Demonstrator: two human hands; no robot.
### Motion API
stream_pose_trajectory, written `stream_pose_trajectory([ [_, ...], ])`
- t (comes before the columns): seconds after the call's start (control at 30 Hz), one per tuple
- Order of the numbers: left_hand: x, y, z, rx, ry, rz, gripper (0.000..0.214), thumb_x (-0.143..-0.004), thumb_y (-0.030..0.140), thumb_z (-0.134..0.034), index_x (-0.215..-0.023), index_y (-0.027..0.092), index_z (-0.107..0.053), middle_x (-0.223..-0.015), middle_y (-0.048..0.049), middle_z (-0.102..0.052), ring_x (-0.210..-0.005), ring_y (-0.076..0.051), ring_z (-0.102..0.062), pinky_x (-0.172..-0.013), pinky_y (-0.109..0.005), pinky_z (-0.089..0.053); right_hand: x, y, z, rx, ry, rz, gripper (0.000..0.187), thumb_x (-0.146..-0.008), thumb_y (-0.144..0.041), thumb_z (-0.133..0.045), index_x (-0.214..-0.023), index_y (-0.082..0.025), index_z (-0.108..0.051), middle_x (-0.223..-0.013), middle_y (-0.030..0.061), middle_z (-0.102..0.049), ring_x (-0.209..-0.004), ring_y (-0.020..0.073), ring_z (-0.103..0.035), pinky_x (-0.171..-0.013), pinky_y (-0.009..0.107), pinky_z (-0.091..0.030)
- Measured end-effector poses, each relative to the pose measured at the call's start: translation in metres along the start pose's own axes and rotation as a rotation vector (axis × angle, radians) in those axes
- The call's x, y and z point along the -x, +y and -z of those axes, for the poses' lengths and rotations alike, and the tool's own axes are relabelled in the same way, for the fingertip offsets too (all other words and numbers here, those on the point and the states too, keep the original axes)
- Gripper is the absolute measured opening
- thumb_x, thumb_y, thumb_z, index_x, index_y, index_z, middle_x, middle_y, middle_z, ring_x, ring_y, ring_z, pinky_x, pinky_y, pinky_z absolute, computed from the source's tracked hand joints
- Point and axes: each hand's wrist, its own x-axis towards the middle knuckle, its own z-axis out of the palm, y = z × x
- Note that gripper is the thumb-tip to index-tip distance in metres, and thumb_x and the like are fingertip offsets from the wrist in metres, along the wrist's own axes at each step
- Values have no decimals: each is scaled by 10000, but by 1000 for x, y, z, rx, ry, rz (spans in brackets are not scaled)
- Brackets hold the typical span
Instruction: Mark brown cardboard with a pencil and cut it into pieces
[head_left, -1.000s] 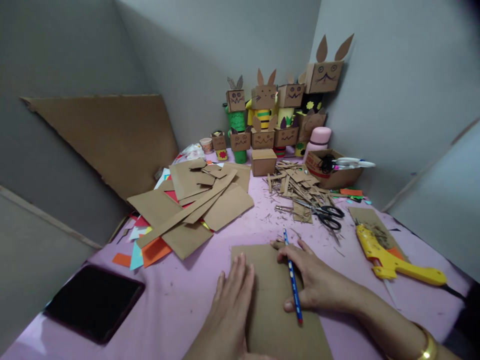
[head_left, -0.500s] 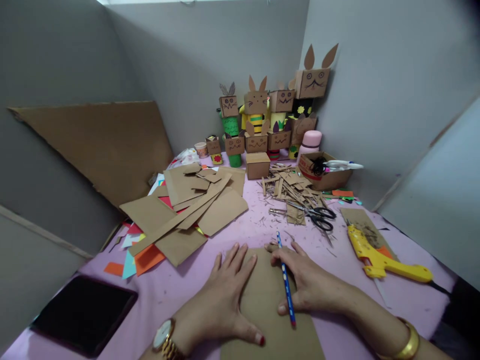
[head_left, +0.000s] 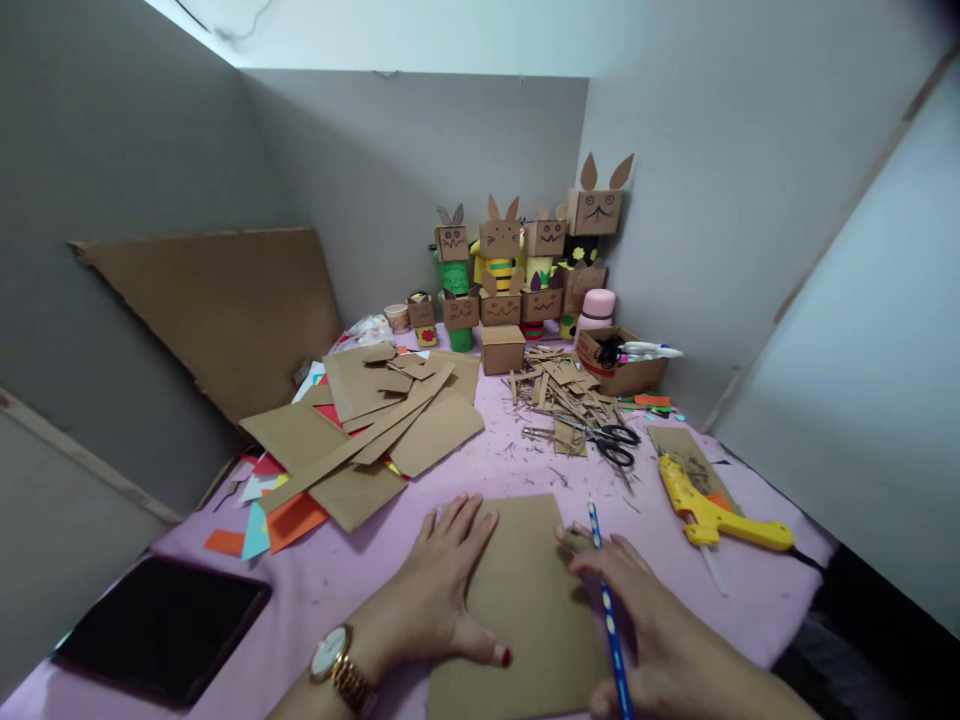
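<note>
Since the earlier frame of the head view, we see the right hand (head_left: 651,628) drawn outward to the three o'clock edge of the card (head_left: 529,595), half-curled fingers holding the pencil (head_left: 612,627). More of the card, at the view's six o'clock, now lies bare. We judge that the left hand (head_left: 435,597), spread flat along its nine o'clock side, chiefly steadies it. Scissors (head_left: 602,436) lie well apart at the card's one o'clock.

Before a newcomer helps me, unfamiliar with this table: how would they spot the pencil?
On the pink tablecloth, find the cardboard sheet touched by the spread left hand. Along its right edge, the right hand holds the pencil. Its blue barrel with pale spots sets it apart from the plain brown sheet.
</note>
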Motion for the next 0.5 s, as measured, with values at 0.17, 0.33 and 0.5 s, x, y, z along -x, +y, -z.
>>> stream_pose_trajectory([
  [0.17, 3, 3, 1, -10, 13, 7, 1267, -497, 838, -571, -1469, 126, -180, -1553, -221, -78, -1419, -355, -9, -1119, -553, -52, 19, 8, -14, 82, -33, -41, 699, -547, -469, -808, -1122, -158, -559, -1373, 229, -496, -1331, 425, -344, -1098, 659, -76],
  [0.33, 6, 3, -5, 0, 37, 10, 1249, -514, 817, -585, -1471, 127, -176, -1553, -219, -82, -1418, -362, -21, -1122, -552, -65, 20, 11, -12, 70, 4, -7, 656, -527, -389, -838, -1090, -188, -567, -1341, 204, -535, -1274, 392, -437, -1096, 654, -96],
  [0.5, 6, 2, -9, 10, 43, 18, 1225, -529, 778, -607, -1475, 138, -165, -1558, -206, -73, -1421, -355, -13, -1122, -553, -60, 19, 24, -10, -87, 282, 83, 326, -866, -483, -486, -1076, -260, -598, -1094, 113, -670, -1051, 293, -599, -942, 489, -430],
])
